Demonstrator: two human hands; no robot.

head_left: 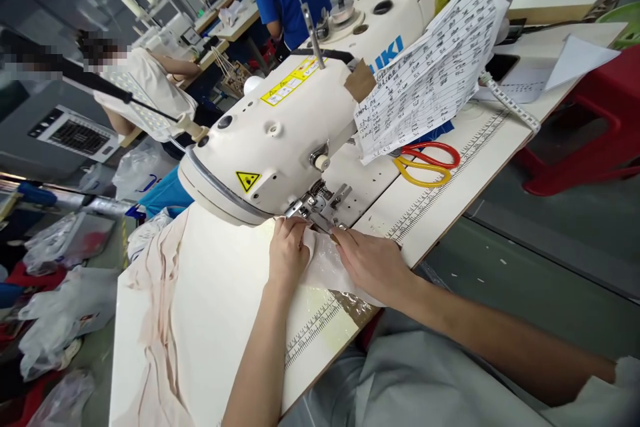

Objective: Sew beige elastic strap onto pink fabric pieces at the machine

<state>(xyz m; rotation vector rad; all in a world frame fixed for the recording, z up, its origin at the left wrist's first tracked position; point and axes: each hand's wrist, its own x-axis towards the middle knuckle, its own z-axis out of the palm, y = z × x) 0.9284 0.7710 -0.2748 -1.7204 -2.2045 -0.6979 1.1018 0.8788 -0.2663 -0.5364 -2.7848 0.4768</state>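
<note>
A white sewing machine (pixel 280 120) stands on the table, its presser foot (pixel 320 203) low over the work. Just in front of the foot lies a piece of thin pale fabric (pixel 325 263). My left hand (pixel 290 250), fingers bent and pressed together, grips the fabric's far left edge close to the foot. My right hand (pixel 373 263) lies over the right side of the fabric, its fingers stretched forward and fingertips beside the metal parts near the needle. The needle itself is too small to make out.
Scissors (pixel 427 163) with red and yellow handles lie right of the machine, by a handwritten sheet (pixel 430 73). Pale fabric strips (pixel 163 320) lie on the table's left. A measuring tape (pixel 510 103) hangs at the right edge, near a red stool (pixel 595 120). Two people work behind.
</note>
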